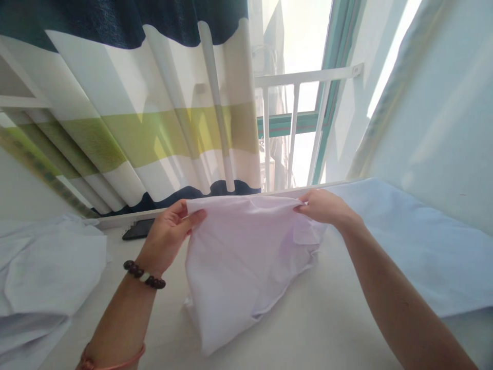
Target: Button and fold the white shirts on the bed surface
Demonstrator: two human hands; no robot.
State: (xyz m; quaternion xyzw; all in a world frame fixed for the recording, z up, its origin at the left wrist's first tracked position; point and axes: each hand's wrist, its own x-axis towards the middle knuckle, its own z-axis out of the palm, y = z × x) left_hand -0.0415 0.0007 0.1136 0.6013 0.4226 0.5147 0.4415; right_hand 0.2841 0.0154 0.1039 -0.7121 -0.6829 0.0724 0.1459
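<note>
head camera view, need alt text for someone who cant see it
A person's left hand and right hand pinch the upper edge of a pale cloth over a white surface. Crumpled white fabric lies at left, pale blue fabric at right; a striped curtain and a bright window are behind.

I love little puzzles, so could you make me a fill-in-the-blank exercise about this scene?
1. The pale cloth is stretched ____ the left hand and the right hand.
2. The beaded bracelet circles the ____ wrist.
3. Beyond the hands, a striped ____ hangs beside the white railing.

Missing words: between; left; curtain.
</note>
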